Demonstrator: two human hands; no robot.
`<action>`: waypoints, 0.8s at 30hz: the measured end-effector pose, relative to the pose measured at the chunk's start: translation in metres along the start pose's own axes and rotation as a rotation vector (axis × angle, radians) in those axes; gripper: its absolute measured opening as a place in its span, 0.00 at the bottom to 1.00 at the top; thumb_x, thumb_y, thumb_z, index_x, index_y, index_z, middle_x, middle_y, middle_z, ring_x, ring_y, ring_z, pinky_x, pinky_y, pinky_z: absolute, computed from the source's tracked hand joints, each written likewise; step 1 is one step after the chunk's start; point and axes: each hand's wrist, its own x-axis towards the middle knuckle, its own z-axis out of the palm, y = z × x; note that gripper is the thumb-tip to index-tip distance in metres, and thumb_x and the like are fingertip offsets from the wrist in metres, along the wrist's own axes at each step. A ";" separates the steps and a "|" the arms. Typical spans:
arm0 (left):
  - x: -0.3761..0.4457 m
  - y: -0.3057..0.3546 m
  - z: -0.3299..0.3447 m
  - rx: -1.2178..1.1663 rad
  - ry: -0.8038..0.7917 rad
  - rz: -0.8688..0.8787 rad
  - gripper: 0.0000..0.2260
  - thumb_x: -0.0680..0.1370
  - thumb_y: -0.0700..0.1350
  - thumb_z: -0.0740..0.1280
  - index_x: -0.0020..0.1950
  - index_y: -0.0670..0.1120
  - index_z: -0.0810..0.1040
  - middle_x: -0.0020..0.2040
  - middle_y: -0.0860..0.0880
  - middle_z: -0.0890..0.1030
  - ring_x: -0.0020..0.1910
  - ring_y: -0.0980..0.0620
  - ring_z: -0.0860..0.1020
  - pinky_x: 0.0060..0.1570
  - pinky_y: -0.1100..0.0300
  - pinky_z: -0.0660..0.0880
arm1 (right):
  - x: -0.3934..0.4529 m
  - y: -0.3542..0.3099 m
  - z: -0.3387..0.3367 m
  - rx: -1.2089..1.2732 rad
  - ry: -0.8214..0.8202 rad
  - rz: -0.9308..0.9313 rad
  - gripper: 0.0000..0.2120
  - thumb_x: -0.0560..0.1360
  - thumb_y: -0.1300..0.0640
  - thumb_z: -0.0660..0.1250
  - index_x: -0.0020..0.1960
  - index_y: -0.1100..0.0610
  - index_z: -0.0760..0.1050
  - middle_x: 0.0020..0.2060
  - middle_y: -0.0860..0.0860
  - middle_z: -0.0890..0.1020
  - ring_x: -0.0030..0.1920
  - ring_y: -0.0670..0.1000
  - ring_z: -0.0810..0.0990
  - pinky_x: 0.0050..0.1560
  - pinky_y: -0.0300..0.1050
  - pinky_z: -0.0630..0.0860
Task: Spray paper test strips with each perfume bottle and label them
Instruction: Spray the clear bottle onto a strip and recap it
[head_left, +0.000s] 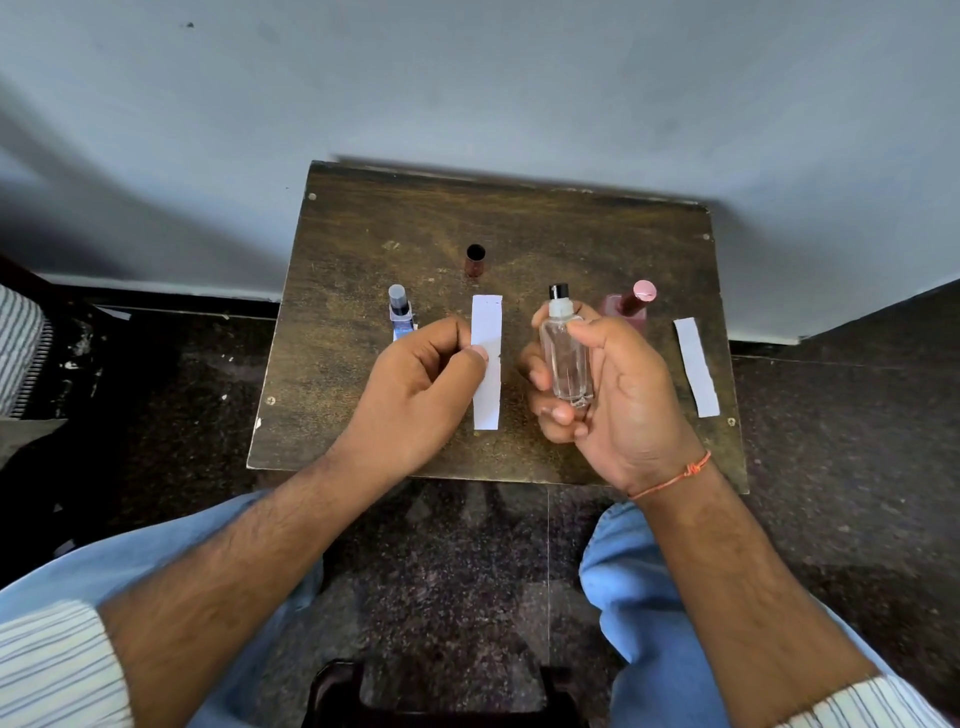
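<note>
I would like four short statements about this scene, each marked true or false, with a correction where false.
1. The right hand holds a clear bottle. True.
2. The left hand holds a pen. False: it pinches a paper strip.
3. A second paper strip lies on the table. True.
4. The pink-capped bottle is in the left hand. False: it rests on the table.

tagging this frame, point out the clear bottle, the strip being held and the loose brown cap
clear spray bottle (565, 358), head view, glass body
held paper strip (488, 322), head view, upper half
brown cap (475, 266), head view, side wall
</note>
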 end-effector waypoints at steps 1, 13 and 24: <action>0.000 -0.002 0.000 0.027 0.000 0.007 0.12 0.82 0.45 0.63 0.38 0.45 0.72 0.29 0.59 0.71 0.28 0.61 0.66 0.30 0.66 0.64 | 0.000 0.000 0.000 -0.009 0.014 0.007 0.15 0.80 0.45 0.60 0.56 0.54 0.77 0.36 0.52 0.74 0.29 0.49 0.66 0.31 0.46 0.51; 0.001 -0.011 0.004 0.155 -0.005 0.049 0.17 0.83 0.46 0.64 0.36 0.39 0.71 0.29 0.53 0.71 0.29 0.58 0.67 0.31 0.65 0.65 | -0.002 -0.005 0.010 -0.127 0.195 0.040 0.32 0.85 0.31 0.50 0.42 0.54 0.77 0.30 0.54 0.74 0.29 0.51 0.69 0.29 0.42 0.60; 0.001 -0.010 0.004 0.137 -0.014 0.032 0.17 0.82 0.46 0.63 0.35 0.42 0.71 0.30 0.58 0.70 0.30 0.59 0.67 0.32 0.65 0.64 | -0.006 -0.012 0.012 -0.043 0.160 0.140 0.31 0.81 0.28 0.57 0.39 0.55 0.76 0.37 0.58 0.85 0.34 0.55 0.83 0.28 0.42 0.76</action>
